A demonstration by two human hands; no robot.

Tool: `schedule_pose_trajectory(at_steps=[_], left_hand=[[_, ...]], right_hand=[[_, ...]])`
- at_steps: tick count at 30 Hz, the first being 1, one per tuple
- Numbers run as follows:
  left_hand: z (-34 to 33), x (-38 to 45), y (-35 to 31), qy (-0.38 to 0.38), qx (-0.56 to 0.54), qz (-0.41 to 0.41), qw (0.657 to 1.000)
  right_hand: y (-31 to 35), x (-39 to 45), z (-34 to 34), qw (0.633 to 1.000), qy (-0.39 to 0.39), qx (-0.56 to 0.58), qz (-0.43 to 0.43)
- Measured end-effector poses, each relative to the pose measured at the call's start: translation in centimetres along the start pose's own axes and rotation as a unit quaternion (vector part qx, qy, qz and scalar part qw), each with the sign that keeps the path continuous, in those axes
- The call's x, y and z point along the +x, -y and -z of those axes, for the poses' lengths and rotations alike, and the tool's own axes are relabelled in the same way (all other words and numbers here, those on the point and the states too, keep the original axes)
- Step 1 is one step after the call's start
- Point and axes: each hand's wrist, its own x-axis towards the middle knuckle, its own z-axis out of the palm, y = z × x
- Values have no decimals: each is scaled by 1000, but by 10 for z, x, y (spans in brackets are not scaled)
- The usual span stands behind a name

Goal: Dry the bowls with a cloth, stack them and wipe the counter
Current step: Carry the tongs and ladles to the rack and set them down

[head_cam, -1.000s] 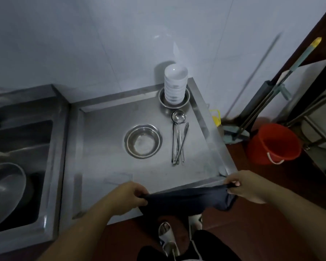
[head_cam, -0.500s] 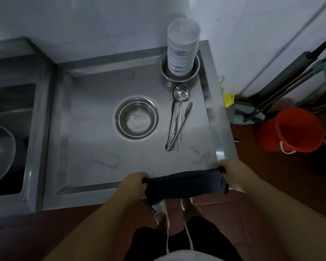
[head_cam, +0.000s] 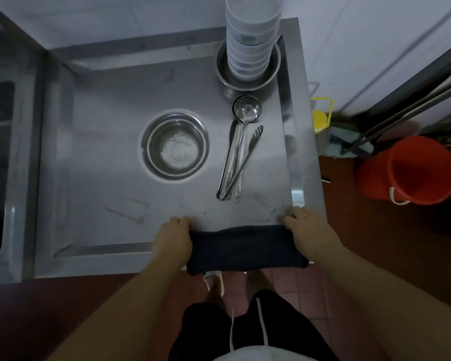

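- Cloth (head_cam: 246, 250): dark, stretched flat over the near edge of the counter (head_cam: 110, 142).
- My left hand (head_cam: 173, 239) grips its left end, fingers curled.
- My right hand (head_cam: 307, 230) grips its right end likewise.
- Bowls (head_cam: 251, 35) stand stacked at the counter's far right corner.

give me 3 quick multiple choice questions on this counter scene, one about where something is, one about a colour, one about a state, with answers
1. Where does the stack of white bowls stand?
A. in a steel bowl at the counter's far right corner
B. in the sink
C. on the floor

2. What colour is the bucket on the floor?
A. blue
B. red
C. green

3. How is the dark cloth held?
A. crumpled in one hand
B. hanging off a hook
C. stretched between both hands at the counter's near edge

Answers:
1 A: the stack of white bowls rises from a steel bowl there.
2 B: the bucket is red.
3 C: the left hand and right hand grip the cloth at its ends.
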Motion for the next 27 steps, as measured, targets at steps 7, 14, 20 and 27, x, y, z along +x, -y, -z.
schedule_pose_trajectory(at_steps=[7,14,20,27], left_hand=[[-1,-18,-13,111,14,-98,989],[29,-8,-30,67,-17,-44,997],[54,41,-68,1,-104,-30,994],[61,91,-119,-38,-107,-35,993]], right_hand=[[3,2,3,998,61,0,17],[13,23,36,994,11,95,-56],[17,50,61,977,-29,181,-112],[29,68,59,950,-42,262,-166]])
